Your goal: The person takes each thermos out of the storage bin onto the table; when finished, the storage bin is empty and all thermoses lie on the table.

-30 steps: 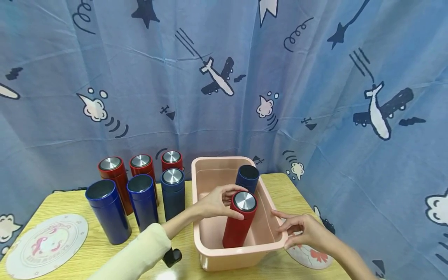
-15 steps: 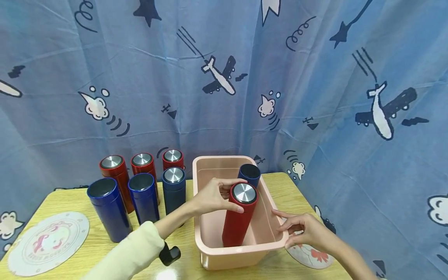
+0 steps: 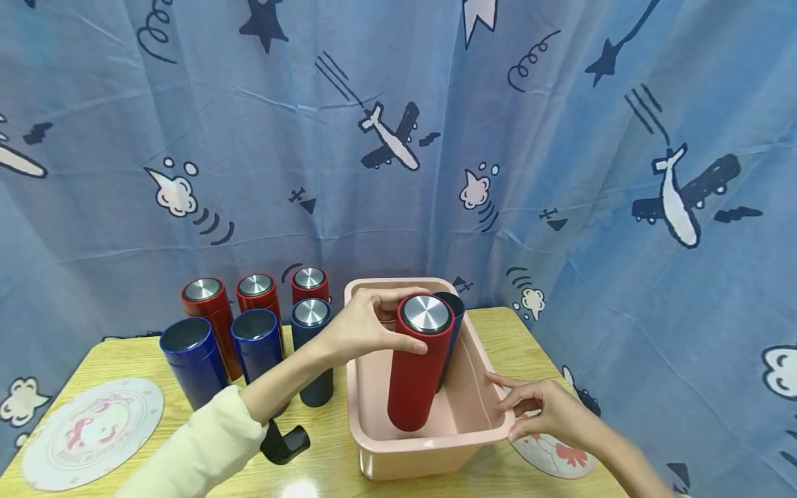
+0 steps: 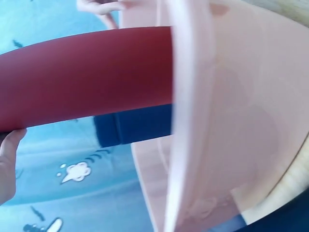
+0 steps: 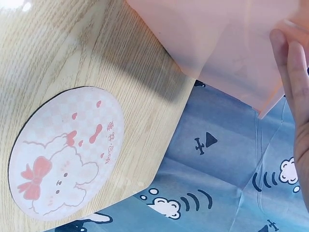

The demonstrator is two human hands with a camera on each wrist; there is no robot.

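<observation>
My left hand point(image 3: 367, 328) grips a red thermos point(image 3: 414, 391) just below its silver-topped lid, thumb in front. The thermos stands nearly upright inside the pink bin point(image 3: 429, 444), its top above the rim. In the left wrist view the red thermos point(image 4: 87, 77) runs behind the bin's wall point(image 4: 241, 96), which hides its lower end. Behind it in the bin is a dark blue thermos point(image 3: 459, 321), partly covered by the red one. At the bin's right front corner my right hand point(image 3: 548, 411) pinches the rim, fingers inside and thumb outside.
Left of the bin stand three red thermoses point(image 3: 214, 311), two bright blue ones point(image 3: 196, 373) and a navy one point(image 3: 316, 387). Round printed mats lie at the left point(image 3: 56, 449) and the right point(image 3: 554, 460) of the wooden table point(image 3: 336, 470). A blue patterned curtain point(image 3: 268, 173) hangs behind.
My left hand has raised the red thermos and shifted it slightly left, uncovering more of the dark blue thermos's side. My right hand has stayed on the bin's rim.
</observation>
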